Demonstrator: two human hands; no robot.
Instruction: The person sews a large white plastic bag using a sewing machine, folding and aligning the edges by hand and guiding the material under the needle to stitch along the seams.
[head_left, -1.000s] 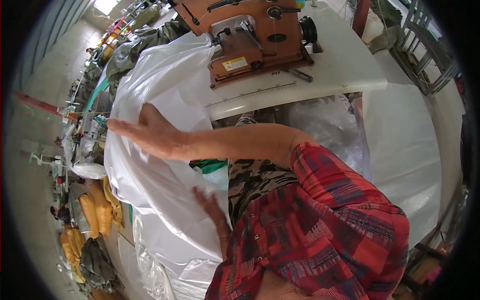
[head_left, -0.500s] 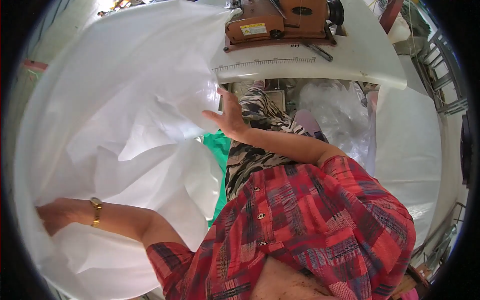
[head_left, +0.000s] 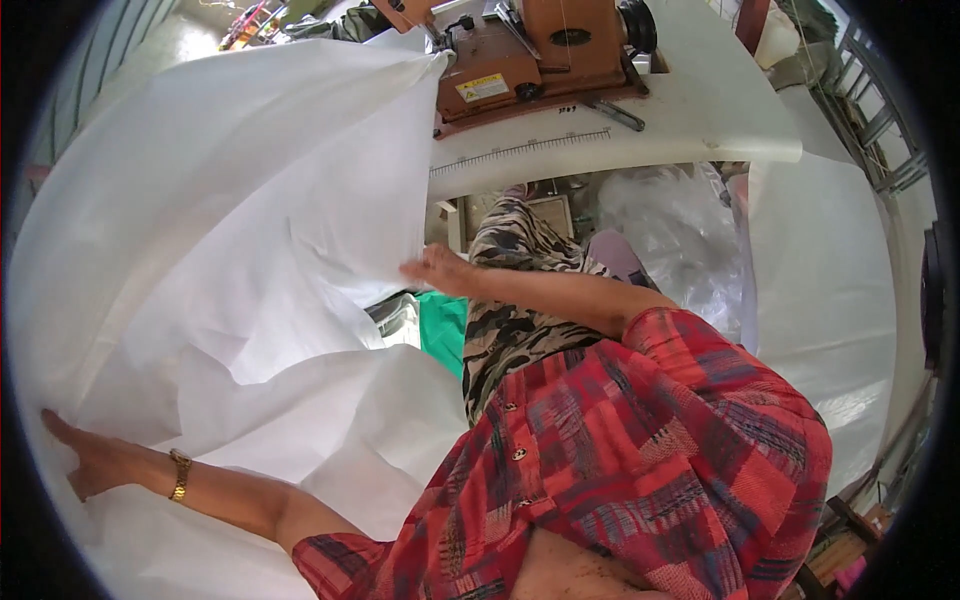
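Note:
A large white sheet (head_left: 280, 230) of smooth, thin material spreads over the left side. One corner reaches up to the brown sewing machine (head_left: 500, 75) on the table. My right hand (head_left: 443, 271), slightly blurred, has its fingers closed at the sheet's right edge, below the tabletop. Far left, my left hand (head_left: 88, 460) is against the sheet, its thumb side showing. White folds and the dark picture rim hide most of its fingers. A gold watch (head_left: 180, 474) circles the left wrist.
The white tabletop (head_left: 700, 125) carries a printed ruler scale and a small metal tool (head_left: 613, 114). Clear plastic (head_left: 665, 230) is bunched under its edge. Green material (head_left: 441, 330) lies beside my leg in camouflage trousers. Another white sheet (head_left: 820, 300) hangs at right.
My right hand has gone from spread fingers to closed ones and moved down along the sheet's edge. My left hand has shifted slightly outward and down. The sheet's upper part hangs tauter.

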